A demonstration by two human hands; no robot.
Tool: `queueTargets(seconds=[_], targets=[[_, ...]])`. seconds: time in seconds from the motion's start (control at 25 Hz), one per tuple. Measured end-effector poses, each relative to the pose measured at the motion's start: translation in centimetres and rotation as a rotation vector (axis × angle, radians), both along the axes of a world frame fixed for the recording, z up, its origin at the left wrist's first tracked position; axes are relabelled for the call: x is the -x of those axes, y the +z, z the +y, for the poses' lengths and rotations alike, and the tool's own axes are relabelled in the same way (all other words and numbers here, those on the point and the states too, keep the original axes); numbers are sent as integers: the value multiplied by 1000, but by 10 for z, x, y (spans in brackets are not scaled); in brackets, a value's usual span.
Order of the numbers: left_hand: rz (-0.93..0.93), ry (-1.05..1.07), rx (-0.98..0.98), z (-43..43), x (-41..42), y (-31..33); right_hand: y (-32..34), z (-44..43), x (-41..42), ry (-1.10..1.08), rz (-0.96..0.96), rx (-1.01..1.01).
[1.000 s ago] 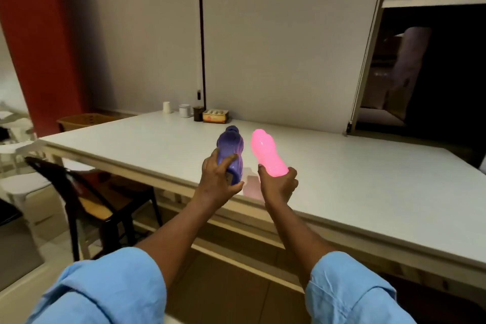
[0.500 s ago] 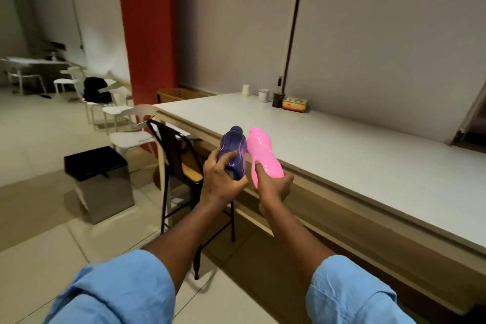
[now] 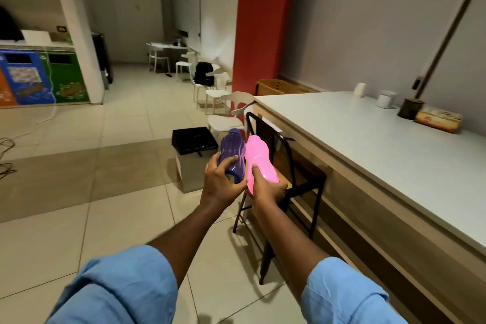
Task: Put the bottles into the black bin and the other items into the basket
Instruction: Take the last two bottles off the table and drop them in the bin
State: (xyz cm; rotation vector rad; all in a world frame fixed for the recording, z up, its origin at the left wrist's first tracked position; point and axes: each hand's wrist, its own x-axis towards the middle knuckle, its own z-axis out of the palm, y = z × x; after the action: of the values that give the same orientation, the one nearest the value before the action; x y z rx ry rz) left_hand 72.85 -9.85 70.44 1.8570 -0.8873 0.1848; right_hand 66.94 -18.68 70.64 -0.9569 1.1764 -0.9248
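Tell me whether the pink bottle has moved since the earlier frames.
Yes. The pink bottle, gripped in the right hand, was over the white table a second ago; now it is off the table's end, carried left toward the black bin.

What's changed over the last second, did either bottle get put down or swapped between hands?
Neither. The view has swung left, away from the white table, and the black bin on the floor now lies just ahead of the hands. Unchanged: the left hand still grips the purple bottle, the right hand the pink bottle, held side by side.
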Motion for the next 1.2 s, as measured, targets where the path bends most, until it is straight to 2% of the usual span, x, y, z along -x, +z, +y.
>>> queueTargets(seconds=[0.36, 0.52, 0.72, 1.2], targets=[[40, 96, -53, -28, -135, -29, -34, -45, -150, 173, 104, -54], [90, 112, -71, -40, -204, -48, -55, -59, -220, 198, 142, -54], [195, 119, -24, -47, -333, -78, -83, -66, -334, 183, 210, -72], [353, 180, -6, -80, -546, -113, -113, -91, -534, 248, 274, -169]])
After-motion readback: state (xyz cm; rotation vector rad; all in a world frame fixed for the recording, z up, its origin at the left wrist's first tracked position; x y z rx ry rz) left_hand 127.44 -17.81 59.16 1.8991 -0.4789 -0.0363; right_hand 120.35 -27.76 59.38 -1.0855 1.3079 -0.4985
